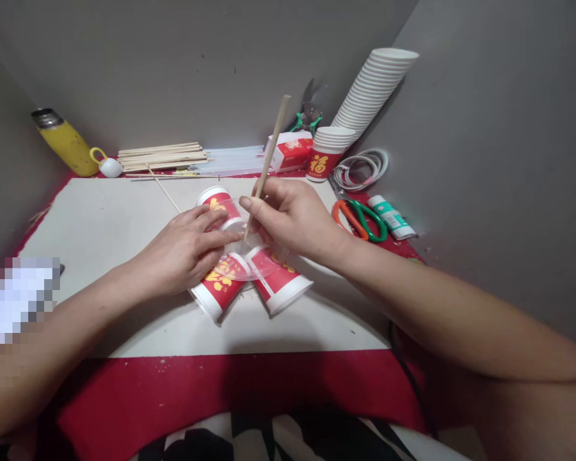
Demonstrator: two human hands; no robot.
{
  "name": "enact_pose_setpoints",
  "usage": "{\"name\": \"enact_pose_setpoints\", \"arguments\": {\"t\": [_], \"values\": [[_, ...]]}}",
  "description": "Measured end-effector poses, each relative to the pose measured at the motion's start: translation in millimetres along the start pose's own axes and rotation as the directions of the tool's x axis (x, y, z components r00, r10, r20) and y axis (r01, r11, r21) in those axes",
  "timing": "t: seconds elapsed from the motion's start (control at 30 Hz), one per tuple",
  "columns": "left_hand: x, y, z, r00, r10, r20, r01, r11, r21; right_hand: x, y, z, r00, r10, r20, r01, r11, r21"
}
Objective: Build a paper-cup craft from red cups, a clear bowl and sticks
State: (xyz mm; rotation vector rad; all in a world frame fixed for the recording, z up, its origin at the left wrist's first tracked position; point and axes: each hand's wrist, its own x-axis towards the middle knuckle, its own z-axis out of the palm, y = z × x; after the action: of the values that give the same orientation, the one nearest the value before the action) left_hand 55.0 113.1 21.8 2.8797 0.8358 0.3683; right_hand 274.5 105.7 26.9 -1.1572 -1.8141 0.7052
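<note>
A wooden stick (273, 137), like a chopstick, stands upright and slightly tilted in the pinched fingers of my right hand (300, 221). Its lower tip meets a clear, round plastic disc (242, 274) near the middle. My left hand (185, 246) lies on the disc's left side with its fingers stretched out, the index fingertip close to the stick. Under the disc, red and white paper cups with gold print lie on their sides, bases inward: one at the back (211, 194), one front left (216, 298) and one front right (285, 291). A fourth side is hidden by my right hand.
Along the back wall are a yellow bottle (74, 144), wooden sticks (160, 155), clear glue sticks (235, 158), a red and white box (292, 152) and stacked paper cups (377, 83). To the right lie scissors (377, 221), coiled cable (365, 169) and a green-white tube (392, 218).
</note>
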Motion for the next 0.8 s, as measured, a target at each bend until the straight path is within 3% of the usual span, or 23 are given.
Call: {"name": "enact_pose_setpoints", "arguments": {"t": [0.27,0.43,0.67,0.8], "values": [[1.8,0.1,-1.7,1.0,0.015,0.005,-0.015,1.0,-0.013,2.2,0.1,1.2,0.997,-0.067,-0.034,0.064,0.995,-0.081],[2.4,2.9,-2.5,1.0,-0.006,-0.002,0.006,0.999,-0.041,-1.7,1.8,-0.5,0.994,-0.105,-0.005,0.105,0.993,-0.062],[0.9,2.8,-1.0,0.999,-0.034,0.001,0.034,0.999,-0.036,-12.0,2.0,-2.4,0.967,-0.254,-0.006,0.254,0.967,-0.024],[0.6,4.0,-1.2,0.999,-0.048,0.001,0.048,0.998,-0.045,-14.0,3.3,-3.3,0.964,-0.267,0.001,0.267,0.964,0.001]]}}
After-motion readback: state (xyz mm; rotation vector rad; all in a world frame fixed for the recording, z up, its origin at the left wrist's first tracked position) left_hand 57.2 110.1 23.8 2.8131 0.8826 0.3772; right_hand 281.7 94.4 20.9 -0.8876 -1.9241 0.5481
